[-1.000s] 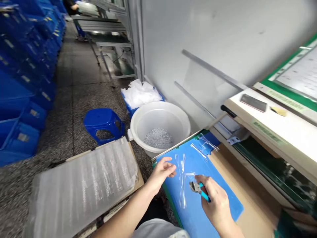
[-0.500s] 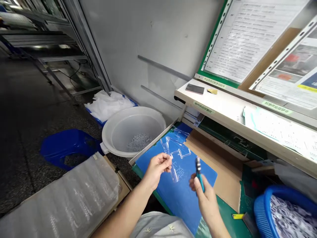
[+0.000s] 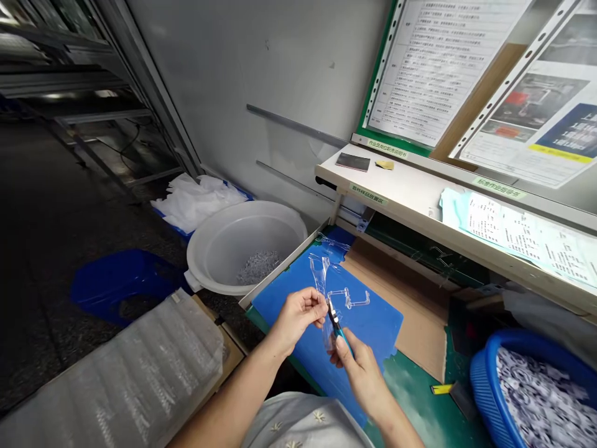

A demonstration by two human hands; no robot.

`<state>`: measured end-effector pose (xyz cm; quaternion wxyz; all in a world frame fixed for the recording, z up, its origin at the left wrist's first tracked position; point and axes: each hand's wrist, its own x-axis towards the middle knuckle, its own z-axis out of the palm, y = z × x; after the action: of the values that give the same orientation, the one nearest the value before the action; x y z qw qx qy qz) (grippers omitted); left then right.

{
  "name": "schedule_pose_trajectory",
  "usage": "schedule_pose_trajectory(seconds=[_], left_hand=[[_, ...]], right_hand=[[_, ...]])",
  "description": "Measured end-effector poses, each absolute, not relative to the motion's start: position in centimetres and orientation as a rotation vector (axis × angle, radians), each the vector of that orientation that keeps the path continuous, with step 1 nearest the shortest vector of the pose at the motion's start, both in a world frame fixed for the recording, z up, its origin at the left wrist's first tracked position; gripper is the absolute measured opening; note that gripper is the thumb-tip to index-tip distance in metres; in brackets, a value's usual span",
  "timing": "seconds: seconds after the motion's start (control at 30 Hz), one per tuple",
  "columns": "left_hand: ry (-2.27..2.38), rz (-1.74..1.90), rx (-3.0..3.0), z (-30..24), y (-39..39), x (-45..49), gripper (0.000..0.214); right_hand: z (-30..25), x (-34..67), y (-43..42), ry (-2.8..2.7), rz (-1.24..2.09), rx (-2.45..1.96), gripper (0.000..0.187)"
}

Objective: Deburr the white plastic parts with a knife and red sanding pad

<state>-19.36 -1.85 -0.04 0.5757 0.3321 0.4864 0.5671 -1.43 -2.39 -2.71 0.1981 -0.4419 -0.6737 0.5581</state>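
Note:
My left hand (image 3: 305, 314) pinches a clear plastic molded part (image 3: 319, 271) with a thin angular runner (image 3: 349, 298) sticking out to its right. Wrapped in my right hand (image 3: 354, 361) is a pair of nippers (image 3: 336, 320) with teal handles. Their jaws touch the plastic just beside my left fingertips; whether the jaws are closed on it I cannot tell. Beneath both hands lies a blue mat (image 3: 377, 317). More clear plastic pieces (image 3: 333, 241) rest at the mat's far end.
Left of the bench stands a large white tub (image 3: 200, 255) with clear scraps inside. A blue basket (image 3: 482, 379) of small pieces sits at right. A shelf (image 3: 396, 199) overhangs the bench's back. A blue stool (image 3: 102, 280) and a plastic-covered box (image 3: 153, 367) are at left.
My right hand has brought the nippers left and down to the clear part in my left hand. The view has shifted slightly to the right.

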Motion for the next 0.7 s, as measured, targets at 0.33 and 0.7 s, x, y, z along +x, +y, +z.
schedule_pose_trajectory(seconds=[0.33,0.7], left_hand=[[1.192,1.381,0.733,-1.1,-1.5,-22.9,0.028],[1.276,1.442,0.634,-4.3,0.3,-31.8,0.031]], right_hand=[[-3.1,-4.9,-0.8,-1.948,1.674,-1.202,0.053],[-6.6,-14.1,4.1,-2.076,1.730,-1.210,0.052]])
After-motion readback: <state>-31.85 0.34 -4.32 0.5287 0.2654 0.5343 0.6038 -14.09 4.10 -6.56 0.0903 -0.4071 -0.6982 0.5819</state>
